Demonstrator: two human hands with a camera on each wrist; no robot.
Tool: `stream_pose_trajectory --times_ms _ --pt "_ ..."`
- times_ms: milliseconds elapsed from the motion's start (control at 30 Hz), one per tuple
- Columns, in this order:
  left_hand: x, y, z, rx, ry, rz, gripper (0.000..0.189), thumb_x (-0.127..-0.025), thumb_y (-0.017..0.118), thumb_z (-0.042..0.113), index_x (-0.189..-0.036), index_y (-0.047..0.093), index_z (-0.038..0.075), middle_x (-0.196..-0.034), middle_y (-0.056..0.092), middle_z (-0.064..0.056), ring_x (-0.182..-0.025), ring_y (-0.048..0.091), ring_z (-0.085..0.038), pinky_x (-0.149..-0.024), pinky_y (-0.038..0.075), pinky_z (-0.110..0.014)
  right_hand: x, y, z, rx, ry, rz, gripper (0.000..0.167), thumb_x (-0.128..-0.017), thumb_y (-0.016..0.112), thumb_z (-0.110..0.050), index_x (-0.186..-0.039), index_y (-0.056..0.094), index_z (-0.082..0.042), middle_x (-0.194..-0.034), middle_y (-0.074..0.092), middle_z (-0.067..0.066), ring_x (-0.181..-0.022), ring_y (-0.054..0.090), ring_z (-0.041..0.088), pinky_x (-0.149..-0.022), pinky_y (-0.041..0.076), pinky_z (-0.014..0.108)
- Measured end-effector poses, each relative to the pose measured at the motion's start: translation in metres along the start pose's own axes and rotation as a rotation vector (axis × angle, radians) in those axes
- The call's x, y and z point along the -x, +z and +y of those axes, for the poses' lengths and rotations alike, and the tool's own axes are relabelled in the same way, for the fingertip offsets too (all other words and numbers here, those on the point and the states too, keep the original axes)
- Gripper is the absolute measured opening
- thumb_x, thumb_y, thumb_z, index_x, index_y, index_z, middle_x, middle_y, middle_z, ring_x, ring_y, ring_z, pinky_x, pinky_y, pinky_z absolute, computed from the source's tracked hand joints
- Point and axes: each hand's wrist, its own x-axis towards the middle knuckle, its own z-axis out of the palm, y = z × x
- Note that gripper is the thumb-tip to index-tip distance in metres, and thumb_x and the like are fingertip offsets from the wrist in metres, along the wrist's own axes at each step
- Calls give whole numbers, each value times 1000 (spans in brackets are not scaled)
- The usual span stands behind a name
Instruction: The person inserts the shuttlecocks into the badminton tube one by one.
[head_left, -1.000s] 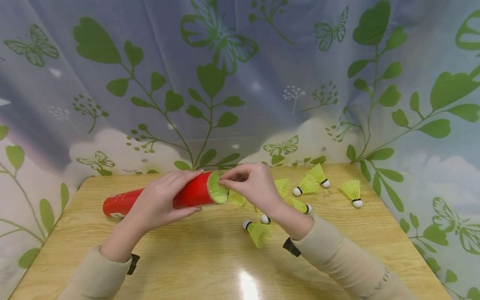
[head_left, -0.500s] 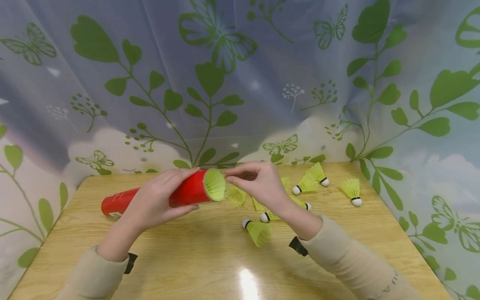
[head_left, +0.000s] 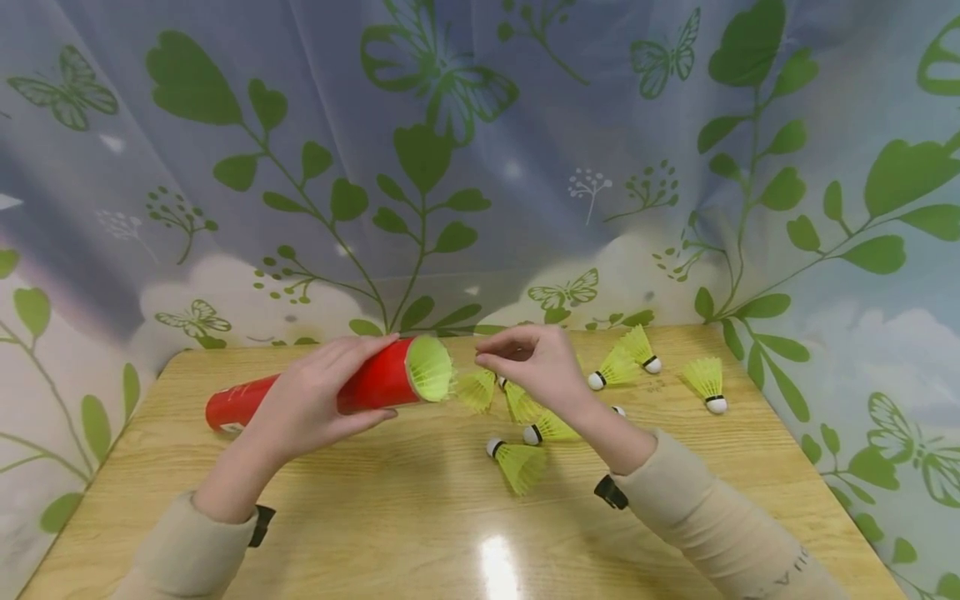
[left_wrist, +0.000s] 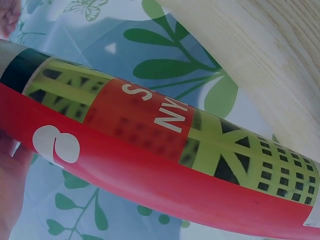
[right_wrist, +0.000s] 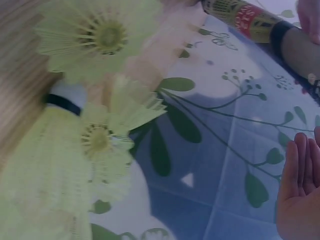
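My left hand (head_left: 318, 396) grips a red shuttlecock tube (head_left: 378, 379), fingers over its top and thumb along the near side. The tube lies tilted, its raised mouth facing right. A yellow shuttlecock (head_left: 431, 369) sits inside the mouth, its skirt edge at the rim. Printed lettering and clear windows mark the tube (left_wrist: 130, 160) in the left wrist view. Just right of the mouth hovers my right hand (head_left: 536, 371), thumb and forefinger slightly apart with nothing between them. In the right wrist view the fingers of the right hand (right_wrist: 302, 190) look fairly straight.
Several yellow shuttlecocks with white heads lie on the wooden table (head_left: 360, 517): one shuttlecock (head_left: 517, 467) nearest me, another (head_left: 705, 383) far right, others under and beyond my right hand. A patterned curtain (head_left: 480, 208) stands behind the table.
My right hand has drawn away from the tube's mouth to the right, leaving the shuttlecock inside. The left hand and tube turned slightly, showing more of the mouth, then stayed nearly still.
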Motion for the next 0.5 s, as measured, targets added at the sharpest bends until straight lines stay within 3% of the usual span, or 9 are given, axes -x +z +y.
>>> stream_pose_trajectory --times_ms 200,500 --pt "1 -2 -1 4 8 9 91 -70 99 24 -149 57 9 -130 73 -12 -118 71 -33 -94 63 -54 -2 1 26 61 43 -2 18 -92 82 -8 -110 82 -4 -106 82 15 -90 80 27 -76 65 25" --pt "2 -4 -2 8 16 18 91 -69 99 24 -149 58 9 -128 73 -11 -116 72 -32 -92 64 -53 -9 9 68 126 88 -1 18 -91 83 -10 -109 83 -5 -103 83 13 -85 79 19 -74 65 27"
